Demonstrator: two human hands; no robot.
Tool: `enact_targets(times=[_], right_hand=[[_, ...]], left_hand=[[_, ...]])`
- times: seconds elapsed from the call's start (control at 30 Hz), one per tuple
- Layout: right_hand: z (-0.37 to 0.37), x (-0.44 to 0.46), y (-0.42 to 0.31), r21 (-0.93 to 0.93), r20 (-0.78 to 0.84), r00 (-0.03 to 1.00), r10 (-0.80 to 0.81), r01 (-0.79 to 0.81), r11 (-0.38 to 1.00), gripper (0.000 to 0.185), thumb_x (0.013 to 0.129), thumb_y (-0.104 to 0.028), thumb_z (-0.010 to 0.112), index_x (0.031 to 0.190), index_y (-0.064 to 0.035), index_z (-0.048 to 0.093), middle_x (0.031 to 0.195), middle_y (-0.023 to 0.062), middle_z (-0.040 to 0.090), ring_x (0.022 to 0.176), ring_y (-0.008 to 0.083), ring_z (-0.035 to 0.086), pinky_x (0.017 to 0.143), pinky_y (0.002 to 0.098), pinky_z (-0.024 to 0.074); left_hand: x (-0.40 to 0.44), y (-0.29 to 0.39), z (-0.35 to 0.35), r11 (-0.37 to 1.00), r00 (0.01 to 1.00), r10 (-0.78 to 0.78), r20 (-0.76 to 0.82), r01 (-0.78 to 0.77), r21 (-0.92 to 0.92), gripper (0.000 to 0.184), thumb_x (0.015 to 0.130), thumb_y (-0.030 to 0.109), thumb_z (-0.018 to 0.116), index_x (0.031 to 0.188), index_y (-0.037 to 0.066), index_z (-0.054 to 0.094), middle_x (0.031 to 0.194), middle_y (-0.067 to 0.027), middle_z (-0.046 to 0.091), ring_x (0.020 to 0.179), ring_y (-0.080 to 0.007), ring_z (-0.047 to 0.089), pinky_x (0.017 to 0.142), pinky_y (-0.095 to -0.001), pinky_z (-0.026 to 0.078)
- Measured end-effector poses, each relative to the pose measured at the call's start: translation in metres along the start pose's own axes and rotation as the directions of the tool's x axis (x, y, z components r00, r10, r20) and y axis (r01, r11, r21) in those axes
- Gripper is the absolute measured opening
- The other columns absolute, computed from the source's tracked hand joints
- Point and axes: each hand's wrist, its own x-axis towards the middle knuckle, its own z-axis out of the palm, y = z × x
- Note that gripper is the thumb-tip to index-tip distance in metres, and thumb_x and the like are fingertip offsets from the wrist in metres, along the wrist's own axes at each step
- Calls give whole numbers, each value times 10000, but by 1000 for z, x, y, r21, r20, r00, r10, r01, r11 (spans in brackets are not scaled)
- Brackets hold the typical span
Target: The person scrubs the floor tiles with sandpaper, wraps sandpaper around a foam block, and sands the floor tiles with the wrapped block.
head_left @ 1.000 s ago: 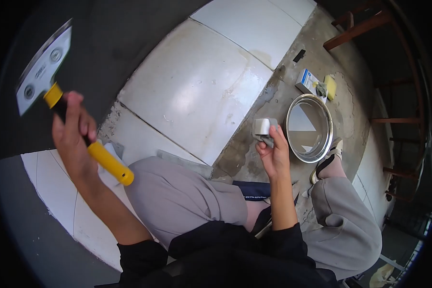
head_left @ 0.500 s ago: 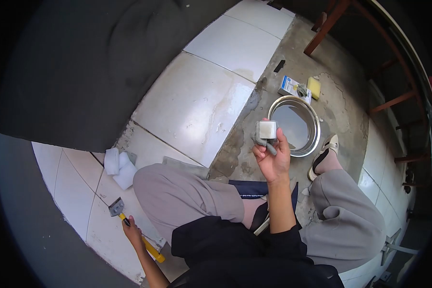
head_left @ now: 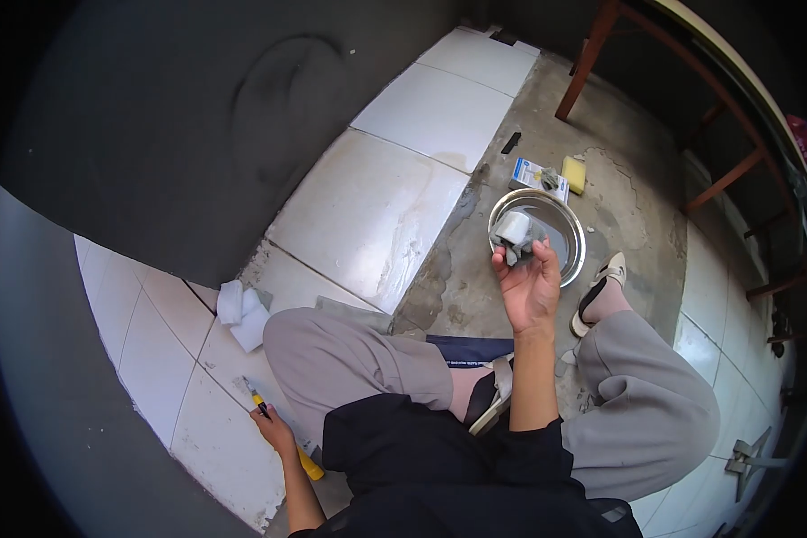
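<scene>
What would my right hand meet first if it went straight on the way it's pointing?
Your right hand would likely meet the metal basin, though depth is unclear and it might pass above.

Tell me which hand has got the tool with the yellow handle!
The left hand, low down by the white tiles: it grips the yellow-handled scraper. The right hand holds a white block and something grey.

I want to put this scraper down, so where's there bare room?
The large white tile between the dark wall and the concrete is bare but stained. Also free: the cracked concrete between the yellow sponge and the right-hand tiles. Crowded: the basin, with the box and sponge beyond, your right hand above; and beside your left knee, by white pads.
</scene>
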Motion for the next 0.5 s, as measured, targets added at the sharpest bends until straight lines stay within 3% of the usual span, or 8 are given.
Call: enact_targets(times=[0.13,0.27,0.37,0.5], right_hand=[[-9,-2,-4,59,61,993,102,-106,993,394,908,-251,582,1266,-117,485,1052,98,647,838,255,662,734,385,583],[1,-8,-4,37,26,995,92,-93,995,399,917,-323,584,1241,-99,521,1040,92,659,846,243,664,697,362,558],[10,-10,0,33,-32,998,57,-56,998,422,913,-370,590,1220,-83,555,1042,92,664,859,237,653,690,349,530],[9,-17,1,3,-19,995,100,-100,995,456,892,-411,610,1205,-80,589,1021,81,669,869,238,629,699,340,497]], left_hand=[[-4,3,3,999,999,27,-36,-27,23,224,977,174,561,1100,7,479,1021,-236,622,968,-407,614,862,-443,459],[-9,9,7,999,999,20,-33,-19,29,254,937,154,613,1095,5,481,1018,-220,621,954,-396,610,851,-430,460],[-11,3,10,995,995,98,23,-98,-3,299,883,149,680,1075,7,500,976,-187,613,898,-359,605,829,-424,461],[-15,5,12,987,996,79,31,-83,138,306,838,161,734,1022,8,544,959,-144,587,877,-304,586,812,-409,458]])
